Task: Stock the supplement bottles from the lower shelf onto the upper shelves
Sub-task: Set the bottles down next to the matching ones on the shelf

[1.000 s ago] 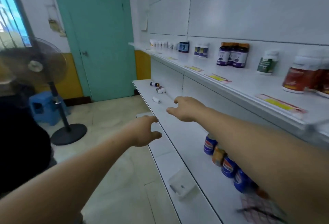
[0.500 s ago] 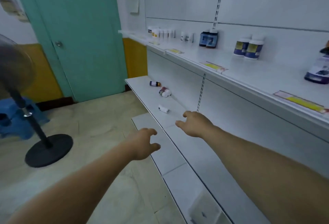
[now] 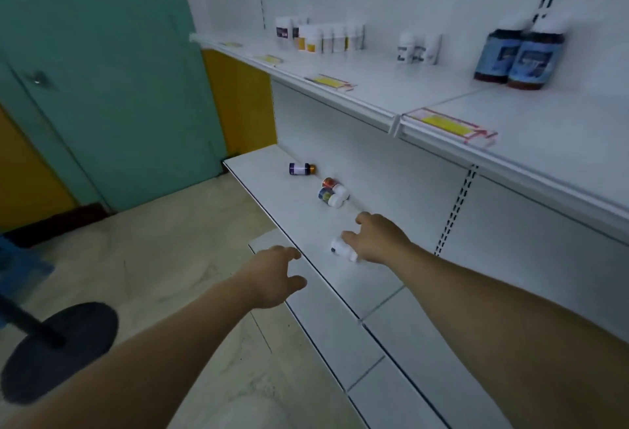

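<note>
wht shelves [image 3: 340,292], teal door [image 3: 102,71]; yellow tags [image 3: 442,121]

Four small bottles lie on their sides on the white lower shelf [image 3: 269,183]. Farthest back is a purple-labelled bottle [image 3: 300,168] with an orange cap. Nearer, a red-labelled bottle [image 3: 335,186] and a blue-and-yellow-labelled bottle [image 3: 328,197], both white-capped, touch each other. Nearest is a white bottle [image 3: 341,248], right against the right hand's [image 3: 379,240] thumb. On the upper shelf [image 3: 374,91] the stocked bottles stand upright, well apart in groups.

Right hand [image 3: 377,239] touches a white bottle [image 3: 341,248] lying on the lower shelf [image 3: 340,292]; left hand [image 3: 272,273] hovers nearby.
</note>
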Motion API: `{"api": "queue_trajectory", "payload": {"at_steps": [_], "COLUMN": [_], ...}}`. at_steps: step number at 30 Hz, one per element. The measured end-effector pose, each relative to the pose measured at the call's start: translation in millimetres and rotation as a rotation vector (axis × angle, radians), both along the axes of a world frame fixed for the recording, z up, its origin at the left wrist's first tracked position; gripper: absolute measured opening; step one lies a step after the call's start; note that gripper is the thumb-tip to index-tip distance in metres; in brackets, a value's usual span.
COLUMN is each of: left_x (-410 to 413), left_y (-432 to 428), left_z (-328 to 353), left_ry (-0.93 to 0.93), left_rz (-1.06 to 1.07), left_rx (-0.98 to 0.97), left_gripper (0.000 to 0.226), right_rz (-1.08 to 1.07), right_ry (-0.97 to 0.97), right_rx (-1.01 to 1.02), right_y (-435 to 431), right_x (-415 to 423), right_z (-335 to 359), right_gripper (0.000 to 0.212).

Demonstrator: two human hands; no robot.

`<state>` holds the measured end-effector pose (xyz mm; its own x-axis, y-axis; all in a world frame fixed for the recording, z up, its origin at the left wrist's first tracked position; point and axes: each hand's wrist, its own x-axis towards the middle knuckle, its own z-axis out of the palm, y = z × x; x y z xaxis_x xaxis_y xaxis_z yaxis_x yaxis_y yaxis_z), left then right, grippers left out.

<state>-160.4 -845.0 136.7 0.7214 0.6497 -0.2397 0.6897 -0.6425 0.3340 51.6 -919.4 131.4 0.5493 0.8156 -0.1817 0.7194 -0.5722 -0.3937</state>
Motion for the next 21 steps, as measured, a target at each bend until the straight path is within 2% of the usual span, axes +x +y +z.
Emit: {"api": "queue_trajectory", "payload": {"at_steps": [11, 21], "left_x": [39.1, 145.8], "left_y": [286.0, 438.9], "left_z": [-25.5, -61.6], "left_ry": [0.055, 0.136], "left_rz": [-0.280, -0.514], "left_rx": [-0.058, -0.082], "left_gripper": [0.058, 0.065], "right_rz": [-0.376, -0.630], "right_ry": [0.109, 0.151], "right_rx": [0.024, 0.074], "right_y": [201.2, 298.9], "right_x": [3.5, 57.0], "right_z": [-56.1, -84.6], "right_gripper": [0.060, 0.055]}}
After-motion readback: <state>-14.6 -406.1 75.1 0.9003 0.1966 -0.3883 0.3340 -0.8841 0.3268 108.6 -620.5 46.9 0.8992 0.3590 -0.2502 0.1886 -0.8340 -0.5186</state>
